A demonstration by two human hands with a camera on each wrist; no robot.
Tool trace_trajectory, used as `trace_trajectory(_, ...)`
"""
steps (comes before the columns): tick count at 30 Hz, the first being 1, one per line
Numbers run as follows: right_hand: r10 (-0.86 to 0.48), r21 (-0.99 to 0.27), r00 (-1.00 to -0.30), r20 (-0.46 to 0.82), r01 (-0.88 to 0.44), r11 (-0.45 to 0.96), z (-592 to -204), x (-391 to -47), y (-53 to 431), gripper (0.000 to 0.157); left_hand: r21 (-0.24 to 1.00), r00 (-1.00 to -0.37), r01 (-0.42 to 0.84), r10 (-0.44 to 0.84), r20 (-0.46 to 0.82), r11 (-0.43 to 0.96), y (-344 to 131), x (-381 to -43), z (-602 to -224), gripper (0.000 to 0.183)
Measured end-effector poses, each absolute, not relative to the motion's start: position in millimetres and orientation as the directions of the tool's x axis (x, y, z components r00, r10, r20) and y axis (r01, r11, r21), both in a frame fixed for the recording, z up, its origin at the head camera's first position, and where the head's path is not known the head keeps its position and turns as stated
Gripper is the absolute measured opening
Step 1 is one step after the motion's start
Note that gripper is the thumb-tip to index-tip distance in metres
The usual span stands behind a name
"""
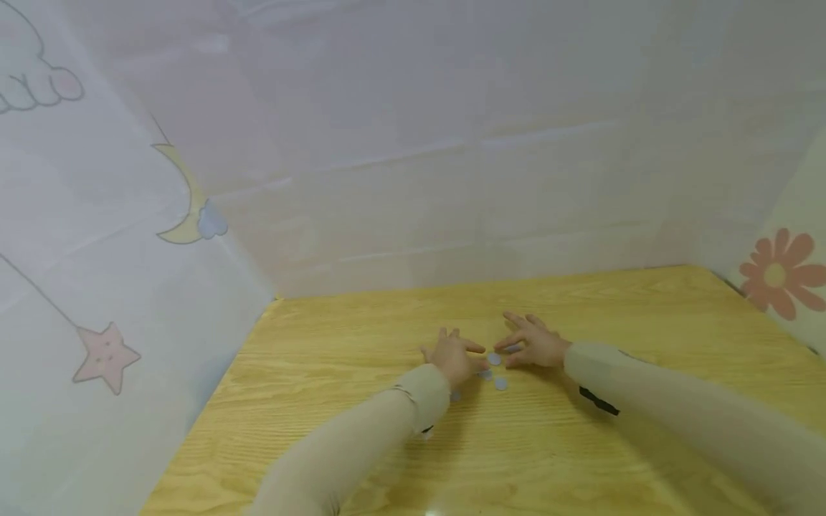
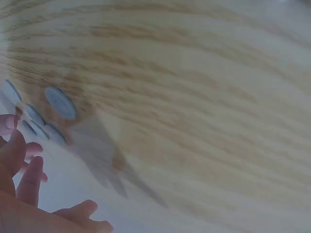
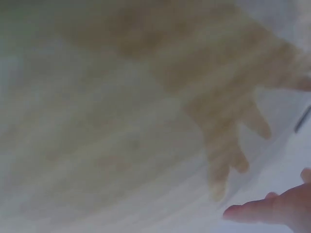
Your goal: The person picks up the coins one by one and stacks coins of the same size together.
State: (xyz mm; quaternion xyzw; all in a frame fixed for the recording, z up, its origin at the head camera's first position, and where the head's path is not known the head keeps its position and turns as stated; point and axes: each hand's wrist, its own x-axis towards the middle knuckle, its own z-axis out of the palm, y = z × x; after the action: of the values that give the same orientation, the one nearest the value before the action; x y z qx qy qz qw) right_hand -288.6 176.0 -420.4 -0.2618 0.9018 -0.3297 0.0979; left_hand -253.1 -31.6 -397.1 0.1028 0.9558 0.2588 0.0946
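Several flat, round, grey-blue discs (image 1: 500, 384) lie on the wooden table between and below the two hands. My left hand (image 1: 454, 356) hovers over the left side of the group with fingers spread, its thumb and forefinger pointing toward the discs. Opposite it, my right hand (image 1: 534, 344) is stretched out too, fingers apart, beside another disc (image 1: 493, 358). The left wrist view shows a larger-looking disc (image 2: 60, 103) apart from a close cluster near the fingertips. In the right wrist view, one disc (image 3: 303, 119) appears edge-on at the right border.
The wood-grain table (image 1: 348, 344) meets a pale cloth backdrop (image 1: 413, 165) behind and at both sides, printed with a star, moon and flower. A small black strap (image 1: 599, 401) shows beneath the right sleeve. One disc (image 1: 455, 395) lies close by the left cuff.
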Motion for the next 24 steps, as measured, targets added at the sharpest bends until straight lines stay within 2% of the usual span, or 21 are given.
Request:
trace_trajectory(10, -0.524, -0.634, -0.849, -0.063, -0.372, 0.678, -432, -309, 171, 0.042, 0.549, -0.968, 0.037, 0.166, -0.186, 0.835, -22, -258, -400, 0.037)
trace_trajectory(16, -0.530, -0.645, -0.842, -0.102, -0.349, 0.679, -430, -313, 167, 0.037, 0.525, -0.973, 0.030, 0.146, -0.181, 0.850, -20, -264, -413, 0.036)
trace_trajectory(24, -0.512, -0.661, -0.853, -0.106, -0.324, 0.677, -427, -311, 166, 0.026, 0.503, -0.976, 0.045, 0.146, -0.162, 0.863, -16, -265, -412, 0.033)
